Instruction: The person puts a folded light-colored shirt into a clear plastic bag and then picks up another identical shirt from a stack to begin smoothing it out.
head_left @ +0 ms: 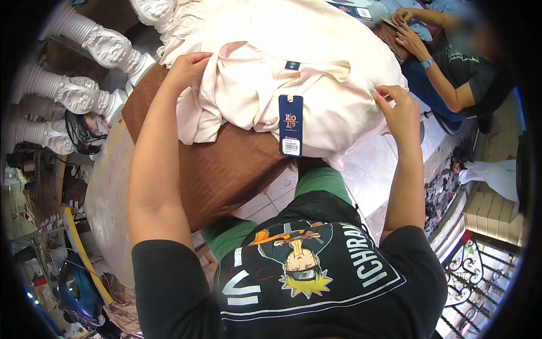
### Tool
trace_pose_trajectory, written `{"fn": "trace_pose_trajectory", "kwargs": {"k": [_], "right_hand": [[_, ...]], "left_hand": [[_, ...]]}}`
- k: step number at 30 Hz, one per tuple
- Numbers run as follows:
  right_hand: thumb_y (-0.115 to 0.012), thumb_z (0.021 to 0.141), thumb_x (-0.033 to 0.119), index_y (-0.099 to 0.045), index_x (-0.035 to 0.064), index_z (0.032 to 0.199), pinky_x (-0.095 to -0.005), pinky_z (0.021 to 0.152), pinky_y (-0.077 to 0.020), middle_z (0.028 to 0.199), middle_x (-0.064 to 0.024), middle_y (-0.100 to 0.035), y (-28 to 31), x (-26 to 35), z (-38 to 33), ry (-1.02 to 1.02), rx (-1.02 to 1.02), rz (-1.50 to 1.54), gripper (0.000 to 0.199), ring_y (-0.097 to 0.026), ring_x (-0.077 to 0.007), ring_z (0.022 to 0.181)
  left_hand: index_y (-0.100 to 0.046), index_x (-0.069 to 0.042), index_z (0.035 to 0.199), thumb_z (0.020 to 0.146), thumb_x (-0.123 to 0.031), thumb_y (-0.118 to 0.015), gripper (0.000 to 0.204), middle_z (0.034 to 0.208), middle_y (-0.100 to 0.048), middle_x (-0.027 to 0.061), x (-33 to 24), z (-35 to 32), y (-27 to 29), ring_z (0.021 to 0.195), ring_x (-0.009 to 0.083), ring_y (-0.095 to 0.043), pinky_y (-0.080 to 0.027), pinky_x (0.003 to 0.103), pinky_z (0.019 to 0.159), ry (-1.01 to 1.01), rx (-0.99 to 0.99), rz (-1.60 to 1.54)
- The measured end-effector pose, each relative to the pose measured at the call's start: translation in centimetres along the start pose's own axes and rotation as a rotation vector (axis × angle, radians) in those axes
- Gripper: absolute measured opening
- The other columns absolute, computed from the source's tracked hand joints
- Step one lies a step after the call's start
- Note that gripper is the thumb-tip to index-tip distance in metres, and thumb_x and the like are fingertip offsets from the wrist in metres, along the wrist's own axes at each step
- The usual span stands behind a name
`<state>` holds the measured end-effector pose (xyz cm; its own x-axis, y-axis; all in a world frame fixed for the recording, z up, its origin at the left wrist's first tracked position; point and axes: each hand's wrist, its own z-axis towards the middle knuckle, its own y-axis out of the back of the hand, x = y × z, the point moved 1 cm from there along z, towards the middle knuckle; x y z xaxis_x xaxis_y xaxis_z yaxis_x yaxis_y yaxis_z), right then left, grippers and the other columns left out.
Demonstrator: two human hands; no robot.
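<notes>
At my far left are white columns [110, 50] with carved heads, and a black bag [80, 133] lies beside the lower ones. Next comes clear plastic [107, 209], then a brown cover [226, 172]. My left hand [191, 68] reaches up to the left edge of a cream garment [240, 104], fingers together and bent over the cloth; my thumb is hidden, so I cannot tell whether I pinch it. The garment lies bunched in front of me, partly on the brown cover, with more pale cloth [322, 25] spread beyond it. A dark label [292, 66] sits inside its neck, and a long navy tag [291, 127] hangs down its front. Below are my green shorts [322, 182] and my black tee [305, 305]. My right hand [398, 104] is at the garment's right side, thumb and forefinger pinching its cloth, the other fingers curled. Farther right sits a co-worker [446, 85] with a watch [427, 62] on one wrist, both hands at a dark-edged surface. A black scrolled grille [468, 277] stands at lower right.
</notes>
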<state>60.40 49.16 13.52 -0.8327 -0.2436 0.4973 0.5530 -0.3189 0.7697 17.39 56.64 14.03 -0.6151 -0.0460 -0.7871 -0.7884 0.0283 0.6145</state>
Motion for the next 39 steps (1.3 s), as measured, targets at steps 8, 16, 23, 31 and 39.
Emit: {"fn": "trace_pose_trajectory", "kwargs": {"k": [8,16,23,31,39], "right_hand": [[-0.065,0.078,0.016,-0.065,0.0056,0.083,-0.0271,0.063,-0.0469,0.081,-0.0065,-0.064,-1.7,-0.9,-0.1,-0.031,-0.100,0.085,0.012,-0.061,-0.0151,0.067],[-0.055,0.091,0.018,-0.058,0.0015,0.093,-0.0184,0.067,-0.0403,0.080,0.0032,-0.056,1.1,-0.9,0.4,-0.169,0.022,0.833,0.017,-0.049,-0.0045,0.073],[-0.052,0.093,0.022,-0.056,0.0023,0.093,-0.0191,0.067,-0.0392,0.076,0.0023,-0.052,4.4,0.6,2.6,0.100,-0.275,0.581,0.020,-0.045,-0.0046,0.072],[-0.052,0.092,0.027,-0.057,0.0039,0.097,-0.0247,0.071,-0.0430,0.079,-0.0054,-0.060,9.4,3.2,6.0,0.269,-0.440,0.278,0.024,-0.053,-0.0118,0.073],[-0.051,0.093,0.027,-0.056,0.0032,0.098,-0.0256,0.070,-0.0437,0.079,-0.0073,-0.061,10.8,6.1,6.8,0.325,-0.499,0.190,0.025,-0.055,-0.0127,0.073]], "left_hand": [[-0.068,-0.006,0.098,0.080,-0.025,-0.064,0.027,0.082,-0.069,0.0073,-0.1,-0.3,0.0,0.069,0.0115,-0.062,-0.050,0.026,0.067,-0.066,-0.123,0.275],[-0.069,-0.008,0.098,0.079,-0.027,-0.065,0.027,0.085,-0.069,0.0073,-0.9,-1.2,3.3,0.074,0.0096,-0.062,-0.047,0.024,0.071,-0.237,-0.490,-0.170],[-0.068,-0.006,0.098,0.082,-0.022,-0.064,0.024,0.084,-0.068,0.0035,-3.9,-4.2,5.7,0.075,0.0072,-0.061,-0.047,0.022,0.070,-0.427,-0.673,-0.225],[-0.068,-0.006,0.098,0.083,-0.019,-0.063,0.021,0.084,-0.069,0.0026,-6.9,-7.8,10.0,0.074,0.0060,-0.061,-0.047,0.020,0.068,-0.523,-0.667,-0.005],[-0.059,-0.002,0.110,0.090,-0.023,-0.052,0.029,0.097,-0.063,0.0025,-8.2,-8.8,11.5,0.088,0.0086,-0.057,-0.044,0.023,0.079,-0.384,-0.348,-0.311]]}}
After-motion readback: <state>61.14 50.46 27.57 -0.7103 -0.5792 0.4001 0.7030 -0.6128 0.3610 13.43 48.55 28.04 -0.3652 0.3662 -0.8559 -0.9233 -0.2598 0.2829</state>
